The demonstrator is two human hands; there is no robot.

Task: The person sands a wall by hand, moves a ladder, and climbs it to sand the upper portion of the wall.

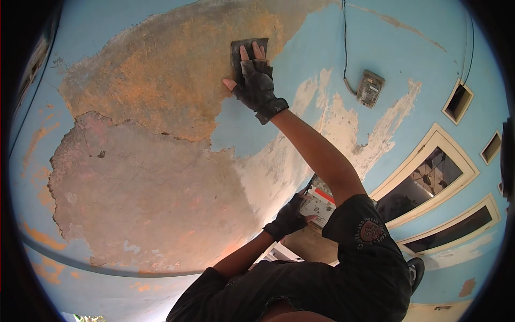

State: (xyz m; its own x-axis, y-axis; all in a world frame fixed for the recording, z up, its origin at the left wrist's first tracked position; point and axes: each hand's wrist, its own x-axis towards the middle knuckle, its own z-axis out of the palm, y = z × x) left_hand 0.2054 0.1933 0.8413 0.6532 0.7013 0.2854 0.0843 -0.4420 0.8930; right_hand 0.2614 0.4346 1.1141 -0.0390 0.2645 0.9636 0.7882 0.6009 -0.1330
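Observation:
My right hand (pixel 256 88), in a black fingerless glove, is raised to the upper wall. Its fingers press a dark sheet of sandpaper (pixel 236 56) flat against the surface, near the edge between bare plaster (pixel 161 59) and blue paint. Lower down, my left hand (pixel 289 217), gloved the same way, grips the side of a boxy whitish thing (pixel 321 208) with a red stripe and a printed, stained front. Part of that box is hidden behind my right arm and sleeve.
A small grey box (pixel 370 88) hangs on the wall, with a black cable (pixel 345 43) running up from it. Framed windows (pixel 424 180) and small vent openings (pixel 458 102) line the right side. A rough-edged grey plaster patch (pixel 150 193) covers the lower left wall.

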